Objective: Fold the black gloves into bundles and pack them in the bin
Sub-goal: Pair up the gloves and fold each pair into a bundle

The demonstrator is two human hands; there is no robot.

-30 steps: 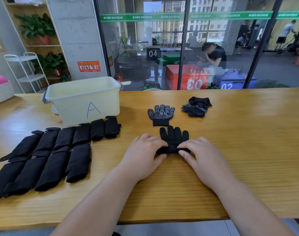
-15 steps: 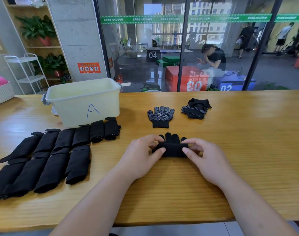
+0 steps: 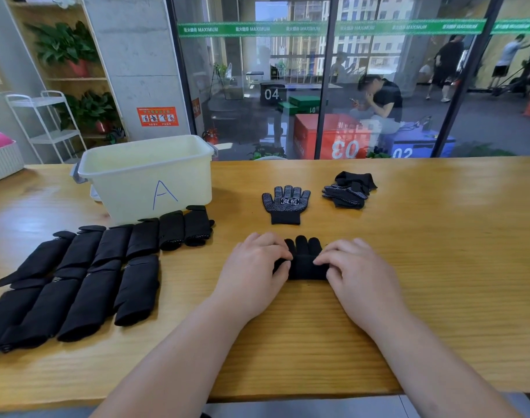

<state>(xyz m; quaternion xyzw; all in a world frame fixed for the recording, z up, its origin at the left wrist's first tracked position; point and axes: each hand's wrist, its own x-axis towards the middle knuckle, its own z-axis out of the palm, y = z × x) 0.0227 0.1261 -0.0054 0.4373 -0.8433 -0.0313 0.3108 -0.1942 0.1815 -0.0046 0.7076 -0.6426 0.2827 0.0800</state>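
Rolled bundles, two rows beside bin: awaiting packing. Half-rolled glove: gripped by left hand and right hand. Flat glove, loose glove heap: unfolded. Bin contents unseen.

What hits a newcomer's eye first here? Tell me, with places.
The left hand and right hand grip a half-folded black glove at the table centre front. Left of them lie two rows of folded bundles before the pale bin marked A.
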